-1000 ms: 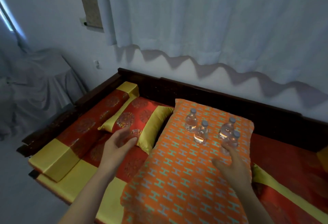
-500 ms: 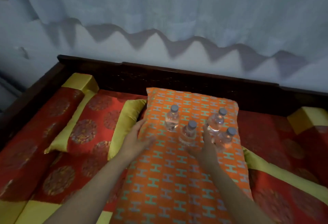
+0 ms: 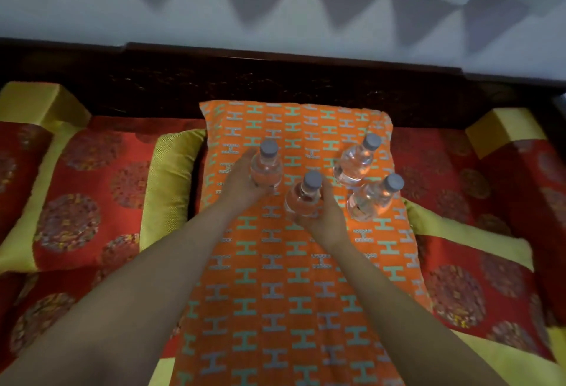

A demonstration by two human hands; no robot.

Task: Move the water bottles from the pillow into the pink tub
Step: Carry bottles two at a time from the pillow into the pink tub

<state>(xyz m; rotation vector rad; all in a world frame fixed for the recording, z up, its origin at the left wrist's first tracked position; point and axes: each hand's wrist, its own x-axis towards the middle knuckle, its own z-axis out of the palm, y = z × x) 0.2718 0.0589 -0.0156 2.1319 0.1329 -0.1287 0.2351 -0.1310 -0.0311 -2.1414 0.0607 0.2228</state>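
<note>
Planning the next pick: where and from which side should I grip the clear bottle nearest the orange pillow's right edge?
Probably wrap a hand round the mid-body of that clear plastic water bottle, below its grey cap, coming from the near right: another bottle crowds its far side and the right hand, holding a third bottle, fills its left.

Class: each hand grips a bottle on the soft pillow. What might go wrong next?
The left hand holds the back-left bottle; the right hand holds the middle bottle. Lifting may rock the pillow, toppling the far-right bottle. The right hand might knock the near-right bottle beside it.
</note>
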